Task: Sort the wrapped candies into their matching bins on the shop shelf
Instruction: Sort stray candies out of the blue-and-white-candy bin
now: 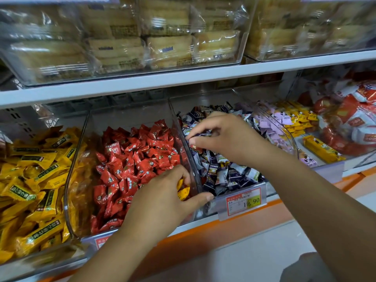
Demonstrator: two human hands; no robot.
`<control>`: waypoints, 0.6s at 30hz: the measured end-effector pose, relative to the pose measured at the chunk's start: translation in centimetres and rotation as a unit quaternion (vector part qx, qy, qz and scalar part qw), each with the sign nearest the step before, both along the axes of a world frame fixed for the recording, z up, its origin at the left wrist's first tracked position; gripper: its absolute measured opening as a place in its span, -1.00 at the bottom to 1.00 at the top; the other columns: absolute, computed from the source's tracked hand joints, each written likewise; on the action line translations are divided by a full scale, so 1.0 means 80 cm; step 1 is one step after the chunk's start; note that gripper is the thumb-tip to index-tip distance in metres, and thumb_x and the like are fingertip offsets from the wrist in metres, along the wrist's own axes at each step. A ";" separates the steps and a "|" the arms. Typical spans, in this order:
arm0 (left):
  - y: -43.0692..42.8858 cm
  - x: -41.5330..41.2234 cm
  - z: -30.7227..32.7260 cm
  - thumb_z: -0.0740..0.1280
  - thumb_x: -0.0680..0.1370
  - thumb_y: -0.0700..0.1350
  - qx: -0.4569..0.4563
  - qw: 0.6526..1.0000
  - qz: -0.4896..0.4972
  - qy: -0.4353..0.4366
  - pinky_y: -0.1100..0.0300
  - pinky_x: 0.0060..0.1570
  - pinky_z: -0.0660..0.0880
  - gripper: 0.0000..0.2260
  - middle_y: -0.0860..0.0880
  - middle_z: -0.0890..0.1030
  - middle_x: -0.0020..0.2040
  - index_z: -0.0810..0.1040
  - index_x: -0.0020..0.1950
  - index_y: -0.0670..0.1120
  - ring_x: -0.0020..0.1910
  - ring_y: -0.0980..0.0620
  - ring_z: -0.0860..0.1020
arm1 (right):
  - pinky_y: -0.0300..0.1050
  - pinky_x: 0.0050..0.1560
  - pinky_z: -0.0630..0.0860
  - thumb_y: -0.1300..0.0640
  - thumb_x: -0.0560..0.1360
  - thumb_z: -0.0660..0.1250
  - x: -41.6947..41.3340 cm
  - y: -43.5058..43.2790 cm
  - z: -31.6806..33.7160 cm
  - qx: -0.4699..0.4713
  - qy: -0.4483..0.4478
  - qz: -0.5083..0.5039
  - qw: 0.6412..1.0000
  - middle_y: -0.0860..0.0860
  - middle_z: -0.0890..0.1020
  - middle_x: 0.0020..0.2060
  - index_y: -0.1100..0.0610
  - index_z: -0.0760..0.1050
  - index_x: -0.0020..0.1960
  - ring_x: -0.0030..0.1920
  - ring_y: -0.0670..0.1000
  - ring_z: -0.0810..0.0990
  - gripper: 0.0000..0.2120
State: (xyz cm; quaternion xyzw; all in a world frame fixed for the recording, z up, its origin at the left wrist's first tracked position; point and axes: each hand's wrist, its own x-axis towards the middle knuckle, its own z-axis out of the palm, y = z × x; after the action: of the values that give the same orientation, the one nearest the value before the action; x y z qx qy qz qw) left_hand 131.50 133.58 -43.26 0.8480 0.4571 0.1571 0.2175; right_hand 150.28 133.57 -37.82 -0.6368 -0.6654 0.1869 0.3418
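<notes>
two white shop shelves run across the view. the upper shelf [183, 77] carries clear tubs of pale wrapped cakes [168, 49]. the lower shelf [187, 228] has an orange strip [223, 226] along its front and a row of clear bins side by side: yellow candies [36, 180] at the left, red candies [132, 159] in the red bin [77, 155] at the middle, and dark blue and white candies [230, 171] in the blue bin [292, 141] to its right, with a price tag [243, 201] reading 19.90 on its front. further right lie purple packets [272, 123], yellow bars [321, 148] and red and white packets [358, 119].

the left hand [162, 196] hangs over the front right corner of the red bin, its fingers curled round a yellow candy [183, 191] in a shiny crinkled wrapper, the thumb stretched out toward the blue bin's front. the right hand [223, 135] is over the blue bin, above the pile, its fingers bent and pinching a dark blue candy [200, 133] at their tips. a bit of red and gold wrapper [194, 147] shows just under the thumb tip, and whether it is held cannot be told
</notes>
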 end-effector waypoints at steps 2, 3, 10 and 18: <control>-0.001 0.001 0.000 0.23 0.34 0.46 0.004 1.000 0.001 0.005 0.16 -0.42 0.23 -0.56 0.07 0.38 -0.36 0.31 -0.13 0.11 -0.41 0.11 0.34 | -0.54 -0.24 0.32 0.05 0.49 0.43 -0.006 0.008 -0.001 -0.003 0.007 0.000 1.000 -0.24 0.52 -0.27 -0.06 0.66 -0.08 -0.27 -0.40 0.47 -0.95; -0.001 0.001 -0.001 0.23 0.35 0.45 0.004 1.000 0.000 0.007 0.16 -0.42 0.23 -0.56 0.07 0.38 -0.37 0.31 -0.12 0.11 -0.41 0.10 0.34 | -0.51 -0.27 0.36 0.07 0.49 0.42 -0.005 0.009 0.000 -0.014 0.020 -0.005 1.000 -0.20 0.57 -0.27 -0.03 0.66 -0.07 -0.29 -0.35 0.51 -0.95; 0.000 0.001 -0.002 0.23 0.38 0.45 -0.002 1.000 -0.008 0.021 0.15 -0.40 0.30 -0.57 0.04 0.42 -0.33 0.29 -0.11 0.12 -0.38 0.09 0.39 | -0.25 -0.34 0.57 0.18 0.55 0.35 -0.001 0.001 0.002 -0.015 0.151 -0.052 0.987 0.11 0.59 -0.26 0.07 0.60 -0.01 -0.38 -0.05 0.64 -0.93; -0.001 0.001 0.001 0.24 0.39 0.44 0.000 1.000 -0.003 0.026 0.13 -0.39 0.31 -0.57 0.02 0.44 -0.31 0.30 -0.09 0.12 -0.35 0.06 0.43 | -0.17 -0.14 0.60 0.16 0.52 0.39 -0.011 0.020 -0.009 -0.011 0.276 -0.046 0.960 0.03 0.67 -0.29 0.01 0.63 -0.08 -0.29 -0.02 0.66 -0.93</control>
State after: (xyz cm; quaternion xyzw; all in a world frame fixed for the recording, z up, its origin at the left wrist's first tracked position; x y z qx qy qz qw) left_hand 131.61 133.48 -43.17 0.8530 0.4603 0.1342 0.2064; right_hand 149.36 135.14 -38.57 -0.5937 -0.5131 0.3470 0.5136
